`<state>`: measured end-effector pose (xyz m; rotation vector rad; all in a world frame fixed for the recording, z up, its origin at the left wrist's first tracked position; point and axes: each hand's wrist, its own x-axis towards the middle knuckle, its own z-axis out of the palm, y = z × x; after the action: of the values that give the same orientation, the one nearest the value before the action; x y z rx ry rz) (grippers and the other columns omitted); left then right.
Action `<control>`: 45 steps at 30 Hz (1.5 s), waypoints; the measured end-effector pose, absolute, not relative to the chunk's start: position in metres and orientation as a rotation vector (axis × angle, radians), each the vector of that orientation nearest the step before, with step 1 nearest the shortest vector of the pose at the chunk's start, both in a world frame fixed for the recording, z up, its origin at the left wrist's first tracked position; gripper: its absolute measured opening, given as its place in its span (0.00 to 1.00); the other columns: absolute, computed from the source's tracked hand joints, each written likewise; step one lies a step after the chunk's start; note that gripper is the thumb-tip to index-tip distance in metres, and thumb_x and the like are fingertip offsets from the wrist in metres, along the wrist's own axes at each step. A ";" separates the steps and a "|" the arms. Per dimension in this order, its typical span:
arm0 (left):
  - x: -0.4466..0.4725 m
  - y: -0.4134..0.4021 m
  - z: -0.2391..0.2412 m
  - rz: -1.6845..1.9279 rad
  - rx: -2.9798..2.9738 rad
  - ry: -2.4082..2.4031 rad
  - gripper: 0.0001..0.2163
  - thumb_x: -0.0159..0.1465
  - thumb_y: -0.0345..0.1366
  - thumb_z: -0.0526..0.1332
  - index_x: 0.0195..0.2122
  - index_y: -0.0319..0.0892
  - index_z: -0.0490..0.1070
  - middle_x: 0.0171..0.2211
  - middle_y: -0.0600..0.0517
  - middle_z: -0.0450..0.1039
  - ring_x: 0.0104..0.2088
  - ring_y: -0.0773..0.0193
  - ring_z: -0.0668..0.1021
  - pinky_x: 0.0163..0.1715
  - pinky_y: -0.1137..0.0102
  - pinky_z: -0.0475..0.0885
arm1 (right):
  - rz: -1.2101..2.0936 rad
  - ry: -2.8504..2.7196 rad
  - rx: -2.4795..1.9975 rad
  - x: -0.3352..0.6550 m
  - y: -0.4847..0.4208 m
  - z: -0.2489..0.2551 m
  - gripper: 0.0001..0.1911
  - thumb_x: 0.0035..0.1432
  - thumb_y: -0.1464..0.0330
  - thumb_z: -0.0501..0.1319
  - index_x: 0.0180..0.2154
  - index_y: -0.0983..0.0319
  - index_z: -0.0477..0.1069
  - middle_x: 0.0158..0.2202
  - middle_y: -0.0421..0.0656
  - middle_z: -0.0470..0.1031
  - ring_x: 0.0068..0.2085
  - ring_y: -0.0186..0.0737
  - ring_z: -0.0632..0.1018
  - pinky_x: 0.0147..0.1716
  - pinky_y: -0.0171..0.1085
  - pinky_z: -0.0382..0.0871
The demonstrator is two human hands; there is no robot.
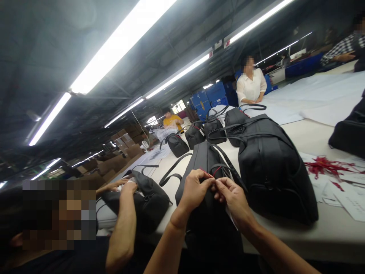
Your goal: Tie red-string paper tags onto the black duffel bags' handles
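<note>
A black bag (201, 160) stands upright in front of me at the table's near edge. Both my hands meet at its top, by the strap. My left hand (194, 190) pinches a thin red string (212, 173) between thumb and fingers. My right hand (232, 196) pinches the same red string from the other side and touches the bag's top. The string's lower part is hidden behind my fingers.
A larger black bag (273, 167) stands just right of mine, several more (196, 133) line the white table (313, 137) behind. Red strings (325, 166) and paper tags (352, 198) lie at right. A co-worker's arm (125, 224) works on another bag (146, 201) at left. Other people sit farther back.
</note>
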<state>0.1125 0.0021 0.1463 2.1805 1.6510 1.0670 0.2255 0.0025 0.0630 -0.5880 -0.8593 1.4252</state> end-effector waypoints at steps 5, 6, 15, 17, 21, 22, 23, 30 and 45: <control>0.113 0.002 0.143 1.080 2.268 1.734 0.04 0.61 0.30 0.63 0.29 0.42 0.75 0.32 0.52 0.76 0.38 0.60 0.75 0.42 0.65 0.68 | 1.408 -0.729 -0.651 0.229 0.008 0.057 0.22 0.48 0.50 0.69 0.33 0.61 0.72 0.32 0.42 0.75 0.30 0.36 0.74 0.28 0.35 0.67; 0.112 0.002 0.142 1.105 2.250 1.740 0.04 0.62 0.30 0.62 0.29 0.42 0.74 0.32 0.52 0.76 0.37 0.61 0.75 0.41 0.66 0.68 | 1.398 -0.708 -0.679 0.231 0.011 0.054 0.21 0.48 0.51 0.69 0.33 0.61 0.72 0.34 0.43 0.75 0.33 0.38 0.75 0.31 0.36 0.69; 0.093 0.037 0.152 1.190 1.999 1.897 0.05 0.59 0.32 0.63 0.30 0.40 0.78 0.29 0.50 0.79 0.31 0.62 0.77 0.37 0.66 0.70 | 0.831 -1.140 -0.958 0.227 0.052 0.043 0.15 0.59 0.54 0.60 0.34 0.60 0.73 0.33 0.45 0.77 0.36 0.46 0.76 0.39 0.42 0.67; 0.089 0.054 0.152 1.168 1.918 1.846 0.03 0.56 0.30 0.65 0.29 0.39 0.79 0.28 0.49 0.79 0.31 0.61 0.78 0.35 0.67 0.71 | 0.675 -1.227 -1.000 0.226 0.059 0.044 0.15 0.59 0.55 0.59 0.33 0.60 0.74 0.32 0.45 0.78 0.35 0.46 0.76 0.40 0.43 0.67; 0.087 0.074 0.144 1.199 1.844 1.761 0.05 0.54 0.27 0.65 0.31 0.38 0.80 0.28 0.49 0.81 0.31 0.62 0.80 0.32 0.70 0.72 | 0.881 -1.071 -0.945 0.229 0.072 0.041 0.19 0.51 0.52 0.64 0.32 0.62 0.76 0.27 0.44 0.77 0.27 0.42 0.74 0.31 0.40 0.68; 0.088 0.074 0.142 1.212 1.838 1.743 0.05 0.54 0.27 0.65 0.32 0.38 0.80 0.30 0.49 0.81 0.32 0.62 0.80 0.33 0.70 0.73 | 0.973 -1.002 -0.913 0.229 0.075 0.040 0.20 0.47 0.51 0.66 0.31 0.62 0.75 0.25 0.43 0.75 0.24 0.40 0.72 0.27 0.39 0.67; 0.091 0.071 0.140 1.226 1.846 1.726 0.05 0.55 0.28 0.65 0.33 0.39 0.80 0.31 0.49 0.81 0.33 0.62 0.81 0.34 0.70 0.73 | 1.047 -0.943 -0.885 0.229 0.077 0.040 0.22 0.43 0.51 0.68 0.30 0.63 0.75 0.22 0.42 0.74 0.22 0.39 0.71 0.24 0.38 0.65; 0.099 0.052 0.136 1.291 1.872 1.647 0.04 0.57 0.32 0.65 0.31 0.40 0.80 0.32 0.47 0.81 0.34 0.59 0.81 0.39 0.66 0.74 | 1.202 -0.821 -0.770 0.212 0.091 0.061 0.24 0.41 0.49 0.70 0.27 0.62 0.70 0.19 0.38 0.69 0.19 0.34 0.67 0.18 0.34 0.61; 0.083 0.063 0.128 1.395 1.682 1.308 0.08 0.56 0.33 0.67 0.37 0.41 0.82 0.38 0.46 0.83 0.41 0.56 0.82 0.46 0.64 0.74 | 1.401 -1.082 -0.561 0.213 0.093 0.088 0.25 0.37 0.53 0.75 0.30 0.66 0.77 0.26 0.42 0.77 0.29 0.39 0.76 0.31 0.35 0.68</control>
<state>0.0827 0.0634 0.1279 1.6819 1.3080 1.3950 0.2131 0.0932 0.0876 -0.5613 -1.0820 1.4005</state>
